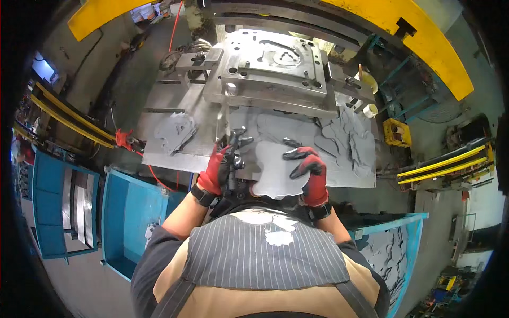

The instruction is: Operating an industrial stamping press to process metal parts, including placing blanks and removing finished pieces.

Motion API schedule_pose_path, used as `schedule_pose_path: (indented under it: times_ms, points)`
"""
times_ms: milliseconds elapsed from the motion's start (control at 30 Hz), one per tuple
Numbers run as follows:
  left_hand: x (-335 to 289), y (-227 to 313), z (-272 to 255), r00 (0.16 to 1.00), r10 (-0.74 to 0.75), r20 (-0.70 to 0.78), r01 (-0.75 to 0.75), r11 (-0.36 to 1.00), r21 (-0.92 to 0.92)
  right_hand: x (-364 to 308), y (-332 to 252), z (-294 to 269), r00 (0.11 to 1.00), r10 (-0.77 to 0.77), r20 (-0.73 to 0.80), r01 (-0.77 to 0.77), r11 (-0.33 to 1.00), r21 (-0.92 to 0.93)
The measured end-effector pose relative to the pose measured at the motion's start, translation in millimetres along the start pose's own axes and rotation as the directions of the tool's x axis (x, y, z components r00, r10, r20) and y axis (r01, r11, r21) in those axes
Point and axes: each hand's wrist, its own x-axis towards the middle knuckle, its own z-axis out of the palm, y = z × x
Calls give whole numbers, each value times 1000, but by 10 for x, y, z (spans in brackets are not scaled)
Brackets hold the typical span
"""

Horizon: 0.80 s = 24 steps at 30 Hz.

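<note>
A flat grey sheet-metal blank with a curved outline lies in front of my body, over the near edge of the metal table. My right hand, in a red and black glove, grips its right side with bent fingers. At the blank's left is my left hand, gloved the same way, with its fingers curled around a slim tool that points away from me. The tool's exact kind is unclear. More grey blanks overlap in a pile on the right of the table.
Beyond the table sits a steel die block with pins and a shaped recess, beneath a press. Cut pieces lie at the table's left. Blue bins stand at left and right; the right one holds grey pieces. Yellow guards flank the station.
</note>
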Motion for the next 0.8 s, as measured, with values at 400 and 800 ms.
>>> schedule_pose_path:
  times_ms: [400, 800]
  points:
    - [-20, -92, -168, 994, -14, -106, 12, 1000, -20, 74, 274, -118, 901, 416, 125, -434, 840, 326]
    - [-257, 117, -724, 831, 499, -247, -248, 729, 638, 1451, 364, -697, 979, 178, -97, -171, 982, 76]
